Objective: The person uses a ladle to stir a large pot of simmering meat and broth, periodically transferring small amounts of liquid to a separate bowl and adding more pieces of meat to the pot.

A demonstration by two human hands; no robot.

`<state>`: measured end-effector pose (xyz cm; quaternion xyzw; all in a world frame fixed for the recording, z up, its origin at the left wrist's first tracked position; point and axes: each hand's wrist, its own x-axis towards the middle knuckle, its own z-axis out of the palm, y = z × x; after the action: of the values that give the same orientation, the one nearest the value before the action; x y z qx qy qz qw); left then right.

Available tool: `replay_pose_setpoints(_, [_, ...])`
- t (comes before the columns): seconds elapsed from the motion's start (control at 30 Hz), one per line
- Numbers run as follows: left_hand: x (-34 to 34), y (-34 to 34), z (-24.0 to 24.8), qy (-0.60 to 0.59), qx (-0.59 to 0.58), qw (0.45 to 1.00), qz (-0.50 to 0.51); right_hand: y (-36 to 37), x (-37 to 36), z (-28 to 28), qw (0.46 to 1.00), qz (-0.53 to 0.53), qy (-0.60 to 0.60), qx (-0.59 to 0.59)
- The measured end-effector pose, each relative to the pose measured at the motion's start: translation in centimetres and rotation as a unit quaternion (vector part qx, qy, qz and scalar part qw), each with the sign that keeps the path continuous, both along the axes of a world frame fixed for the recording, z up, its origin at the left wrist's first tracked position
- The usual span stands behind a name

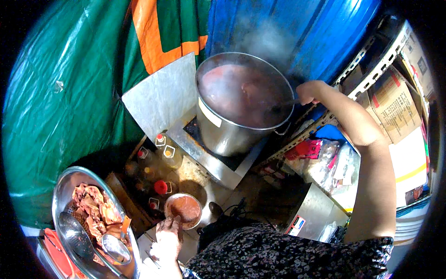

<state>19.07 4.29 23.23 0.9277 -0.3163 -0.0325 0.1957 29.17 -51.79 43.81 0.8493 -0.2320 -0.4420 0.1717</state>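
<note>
At the upper right, my right hand (312, 91) is closed round the handle of a stirring utensil (289, 102). Its lower end dips into a tall steel stockpot (225, 139), and the head is hidden by steam and liquid. Reddish-brown liquid (232, 90) fills much of the pot. Low in the middle, my left hand (169, 232) grips the near rim of a small round bowl (200, 218). Inside the bowl is a reddish-brown substance (184, 208). The bowl is level and stands apart from the pot, nearer to me.
The pot sits on a metal stove (223, 174) with an upright metal sheet (162, 88). Bottles (172, 156) stand left of it. A steel basin (59, 200) holds brownish food pieces, a perforated skimmer (76, 235) and a ladle (115, 249). Shelves with cardboard boxes (395, 109) flank my right arm.
</note>
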Motion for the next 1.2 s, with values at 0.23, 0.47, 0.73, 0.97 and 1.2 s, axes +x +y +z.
replay_pose_setpoints(0.23, [-0.1,-0.1,0.5,-0.007,-0.016,1.000,0.009,-2.4,-2.0,-3.7,0.996,-0.029,-0.084,0.009])
replay_pose_setpoints(0.47, [-1.0,1.2,0.8,0.013,0.011,1.000,0.019,-0.2,-1.6,-3.9,0.997,0.052,-0.058,-0.013])
replay_pose_setpoints(0.73, [-0.7,1.1,2.4,-0.010,0.012,1.000,0.014,-0.9,-3.0,-7.4,0.986,0.092,-0.128,-0.060])
replay_pose_setpoints(0.97, [-1.5,3.1,2.7,-0.045,0.008,0.999,-0.011,1.0,-5.7,-2.5,0.979,0.094,-0.168,-0.068])
replay_pose_setpoints(1.2, [-2.2,4.3,2.4,-0.031,0.029,0.999,0.011,1.7,-5.3,0.9,0.962,0.125,-0.241,-0.018])
